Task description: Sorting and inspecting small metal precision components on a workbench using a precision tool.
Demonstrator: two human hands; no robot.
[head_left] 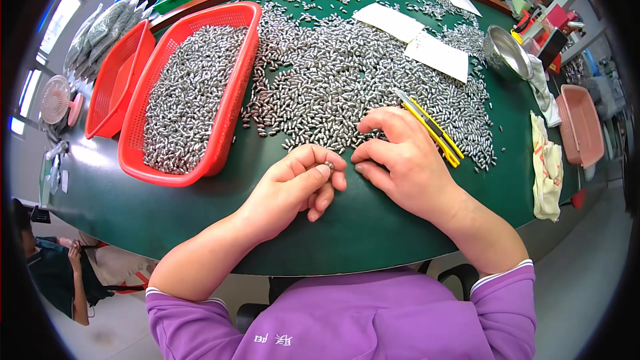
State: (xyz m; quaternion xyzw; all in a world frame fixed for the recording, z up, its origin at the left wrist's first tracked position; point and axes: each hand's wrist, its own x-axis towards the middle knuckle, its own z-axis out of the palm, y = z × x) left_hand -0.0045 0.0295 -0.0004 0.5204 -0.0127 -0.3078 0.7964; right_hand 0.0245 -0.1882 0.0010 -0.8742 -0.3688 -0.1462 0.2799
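Observation:
My left hand (293, 183) is closed, palm partly turned up, with a small silvery metal piece (330, 165) pinched between thumb and fingers. To its right, my right hand (417, 163) rests at the near edge of a wide heap of small metal pieces (320, 87). Its fingers are bent but apart, the index reaching over the heap, and I see nothing between them. Just beyond that hand, a slim yellow-handled tool (437, 132) with a metal tip lies on the heap. At the left stands a red plastic basket (130, 127) full of the same pieces.
A second red basket (107, 103) stands further left, near a pink fan (57, 99). White paper sheets (437, 55) lie on the heap. A metal bowl (497, 57), cloths (547, 167) and a pink basket (567, 120) are at the right. A person (57, 273) sits at lower left.

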